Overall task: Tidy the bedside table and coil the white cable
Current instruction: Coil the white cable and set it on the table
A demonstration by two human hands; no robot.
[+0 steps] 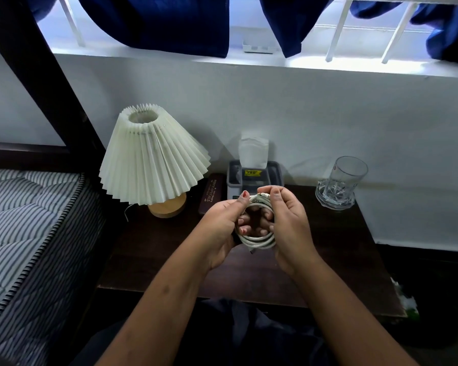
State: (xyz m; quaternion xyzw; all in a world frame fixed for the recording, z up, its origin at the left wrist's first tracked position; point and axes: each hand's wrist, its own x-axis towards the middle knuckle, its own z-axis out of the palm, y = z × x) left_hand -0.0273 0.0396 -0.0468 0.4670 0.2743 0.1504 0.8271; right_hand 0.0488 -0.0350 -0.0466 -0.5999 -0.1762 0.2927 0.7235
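Observation:
The white cable (pixel 259 240) is wound into a small round coil of several loops, held in the air above the middle of the dark bedside table (pixel 154 257). My left hand (pixel 222 228) grips the coil's left side, thumb on top and fingers through the loop. My right hand (pixel 288 225) holds the right side and pinches the top of the coil between thumb and forefinger. A short cable end pokes out below the coil.
A pleated white lamp (pixel 151 159) on a wooden base stands at the table's back left. Beside it lies a dark glasses case (pixel 211 192), then a grey organiser tray (pixel 254 175) holding tissue. A clear glass (pixel 341 183) stands back right. A striped mattress (pixel 24 220) lies left.

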